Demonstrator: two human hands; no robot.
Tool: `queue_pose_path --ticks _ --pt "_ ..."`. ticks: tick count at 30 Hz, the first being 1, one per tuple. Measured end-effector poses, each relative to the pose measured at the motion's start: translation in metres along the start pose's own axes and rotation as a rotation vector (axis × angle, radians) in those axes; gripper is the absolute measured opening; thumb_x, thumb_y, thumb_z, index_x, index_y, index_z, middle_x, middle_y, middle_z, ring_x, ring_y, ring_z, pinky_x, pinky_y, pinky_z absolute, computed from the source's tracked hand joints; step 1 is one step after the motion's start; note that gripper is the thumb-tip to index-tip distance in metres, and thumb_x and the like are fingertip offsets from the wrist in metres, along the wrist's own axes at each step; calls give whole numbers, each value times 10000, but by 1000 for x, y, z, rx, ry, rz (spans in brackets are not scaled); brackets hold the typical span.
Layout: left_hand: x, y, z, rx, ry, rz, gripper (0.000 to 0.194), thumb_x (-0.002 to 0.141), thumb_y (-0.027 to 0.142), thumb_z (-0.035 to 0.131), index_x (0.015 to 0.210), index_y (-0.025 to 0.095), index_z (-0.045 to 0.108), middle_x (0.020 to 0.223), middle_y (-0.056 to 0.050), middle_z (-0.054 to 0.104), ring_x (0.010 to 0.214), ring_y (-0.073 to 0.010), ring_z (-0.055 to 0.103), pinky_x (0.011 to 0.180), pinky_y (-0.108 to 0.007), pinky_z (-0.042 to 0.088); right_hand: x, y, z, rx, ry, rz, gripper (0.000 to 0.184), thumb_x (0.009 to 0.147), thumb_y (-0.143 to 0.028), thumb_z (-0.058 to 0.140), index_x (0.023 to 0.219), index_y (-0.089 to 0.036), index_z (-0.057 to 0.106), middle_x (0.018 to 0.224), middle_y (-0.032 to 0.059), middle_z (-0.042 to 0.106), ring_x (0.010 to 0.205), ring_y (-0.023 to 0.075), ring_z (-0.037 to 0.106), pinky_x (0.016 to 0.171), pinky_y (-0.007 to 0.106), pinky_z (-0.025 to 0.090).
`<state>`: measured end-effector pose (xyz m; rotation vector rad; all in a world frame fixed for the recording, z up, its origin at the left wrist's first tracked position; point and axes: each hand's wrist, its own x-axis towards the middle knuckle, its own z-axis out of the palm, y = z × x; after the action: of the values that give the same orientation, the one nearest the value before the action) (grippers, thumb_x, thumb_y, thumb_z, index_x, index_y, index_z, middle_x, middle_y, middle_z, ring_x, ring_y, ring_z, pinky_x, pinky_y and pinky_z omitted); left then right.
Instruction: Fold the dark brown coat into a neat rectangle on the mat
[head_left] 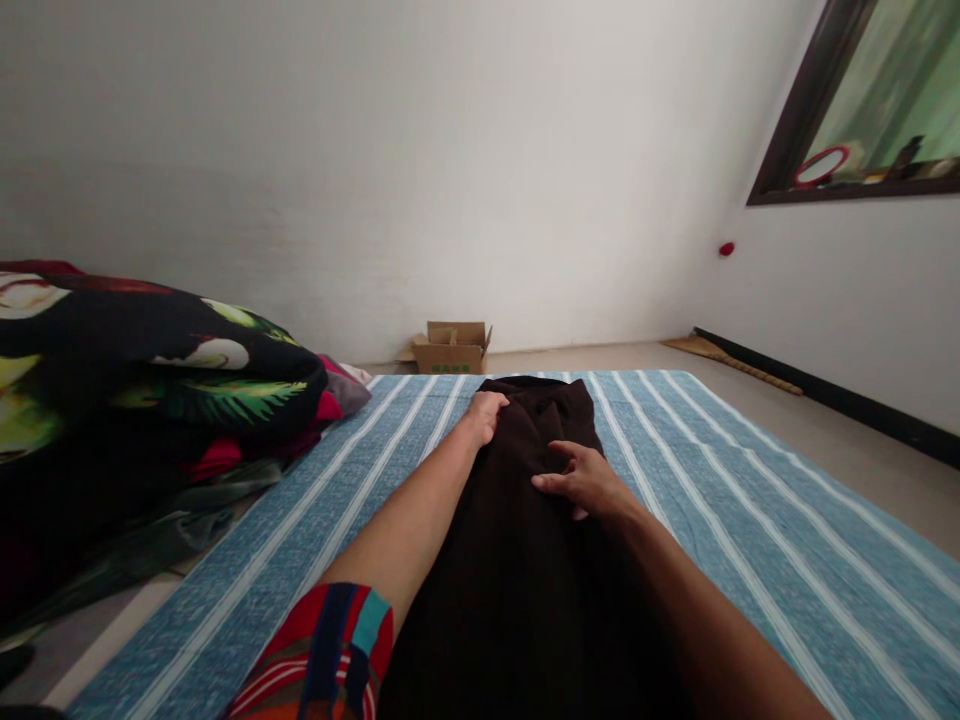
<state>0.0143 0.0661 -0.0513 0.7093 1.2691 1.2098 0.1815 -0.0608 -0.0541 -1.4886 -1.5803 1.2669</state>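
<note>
A dark brown garment (525,580) lies lengthwise over the striped bed sheet (697,470), its gathered far end bunched near the bed's far edge. Its exact kind is unclear, and the near part fades into shadow. My left hand (489,414) is closed on the garment's left edge, close to that far end. Over the garment's right side is my right hand (581,480), thumb and index finger spread apart and nothing gripped between them. Some of its other fingers are tucked out of sight beneath the hand.
A heap of patterned bedding (172,370) rises along the left side. Beyond the bed stands an open cardboard box (450,355) by the wall. A straw mat (727,360) lies on the floor at right, below a window holding a red-rimmed mirror (822,166).
</note>
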Motion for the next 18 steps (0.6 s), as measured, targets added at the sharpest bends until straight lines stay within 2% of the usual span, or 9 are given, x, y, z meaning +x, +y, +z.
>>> queue_pose_path --ticks 4,6,8,11,15,18 --pt "2 -1 -1 73 -21 -8 322 869 329 530 1134 146 529 1104 -79 567 917 -185 583 766 -378 508 8 5 -2 78 -90 58 887 596 -376 760 1356 -149 362 1053 139 606 646 187 607 356 221 396" --pt "4 -2 -1 106 -26 3 314 870 330 529 1123 143 534 1084 -75 574 896 -178 587 750 -366 513 11 11 -2 140 -103 82 895 568 -343 786 1343 -149 382 1030 126 631 654 186 621 401 230 431" --pt "6 -3 1 140 -26 23 310 871 330 529 1116 142 537 1076 -74 578 889 -175 589 746 -364 514 14 17 0 226 -122 58 790 554 -301 798 1264 -156 482 993 98 661 716 197 639 499 252 487" --pt "9 -4 5 207 -6 72 300 869 326 532 1107 143 543 1074 -73 580 892 -174 589 752 -367 512 13 22 5 341 -145 14 528 582 -265 773 1076 -166 616 890 64 694 741 207 650 596 288 517" --pt "13 -5 11 312 62 163 274 860 308 548 1079 142 558 1072 -67 582 910 -178 585 764 -369 507 9 21 10 380 -68 38 292 621 -201 714 904 -155 656 798 49 697 694 194 650 615 292 518" --pt "17 -5 14 362 91 218 279 858 305 551 1085 143 557 1091 -69 576 935 -188 578 781 -380 501 5 19 12 359 -24 56 147 657 -184 660 799 -148 651 731 45 685 639 176 636 575 272 501"
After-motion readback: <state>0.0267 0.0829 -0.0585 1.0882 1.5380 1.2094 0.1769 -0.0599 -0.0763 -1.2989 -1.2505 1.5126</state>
